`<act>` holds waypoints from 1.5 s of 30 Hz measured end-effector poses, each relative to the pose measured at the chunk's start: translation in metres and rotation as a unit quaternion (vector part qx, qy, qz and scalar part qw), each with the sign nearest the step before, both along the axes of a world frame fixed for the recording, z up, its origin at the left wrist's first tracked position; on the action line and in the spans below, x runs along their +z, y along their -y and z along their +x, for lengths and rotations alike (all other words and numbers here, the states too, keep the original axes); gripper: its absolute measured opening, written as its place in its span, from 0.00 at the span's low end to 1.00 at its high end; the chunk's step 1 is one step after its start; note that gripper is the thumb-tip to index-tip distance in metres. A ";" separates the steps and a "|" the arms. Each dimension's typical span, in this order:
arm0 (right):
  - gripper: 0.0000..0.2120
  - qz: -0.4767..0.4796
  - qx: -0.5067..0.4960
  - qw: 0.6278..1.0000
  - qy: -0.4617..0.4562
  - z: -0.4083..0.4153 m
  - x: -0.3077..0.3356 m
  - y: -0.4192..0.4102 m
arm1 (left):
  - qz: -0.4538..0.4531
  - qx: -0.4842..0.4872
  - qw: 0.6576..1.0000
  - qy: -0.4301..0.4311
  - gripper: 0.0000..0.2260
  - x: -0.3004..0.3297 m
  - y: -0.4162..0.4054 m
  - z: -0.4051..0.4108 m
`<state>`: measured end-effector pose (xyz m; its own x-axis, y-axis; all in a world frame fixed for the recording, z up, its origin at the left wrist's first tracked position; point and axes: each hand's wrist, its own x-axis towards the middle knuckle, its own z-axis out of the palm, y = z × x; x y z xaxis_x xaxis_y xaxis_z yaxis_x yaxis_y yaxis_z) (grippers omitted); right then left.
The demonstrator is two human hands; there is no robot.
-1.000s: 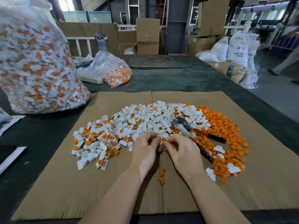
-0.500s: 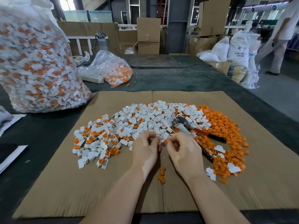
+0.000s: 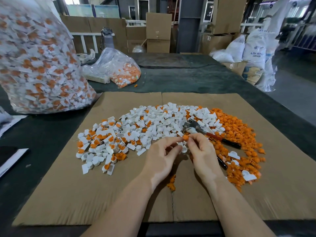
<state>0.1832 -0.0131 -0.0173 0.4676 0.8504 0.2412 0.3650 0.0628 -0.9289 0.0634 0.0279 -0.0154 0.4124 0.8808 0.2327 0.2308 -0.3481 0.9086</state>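
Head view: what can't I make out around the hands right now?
In the head view:
White cap: fingers cover it; unclear which hand grips it.
Pliers: one handle passes behind the right hand.
Big bag: blurred, cut off by left and top edges.
Sack lettering: partly blurred.
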 end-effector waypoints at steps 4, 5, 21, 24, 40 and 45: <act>0.06 -0.014 0.012 1.000 0.004 0.001 -0.002 -0.001 | 0.023 -0.012 1.000 -0.004 0.12 -0.001 0.002 0.000; 0.06 -0.014 0.013 1.000 0.005 0.001 -0.003 -0.001 | 0.027 -0.011 1.000 -0.008 0.12 -0.001 0.002 -0.001; 0.06 -0.020 0.001 0.997 0.078 0.000 -0.007 -0.002 | 0.003 -0.002 1.000 -0.028 0.09 0.001 0.000 -0.001; 0.06 -0.017 -0.008 0.995 0.103 -0.002 -0.008 -0.001 | -0.010 0.000 1.000 -0.027 0.08 0.002 -0.001 -0.001; 0.06 0.018 0.008 0.992 0.121 -0.005 0.000 0.006 | -0.091 0.138 0.981 0.096 0.07 -0.001 -0.008 -0.005; 0.06 -0.007 -0.003 0.982 0.189 -0.007 -0.003 0.005 | -0.087 0.136 0.984 0.071 0.07 -0.003 -0.009 -0.004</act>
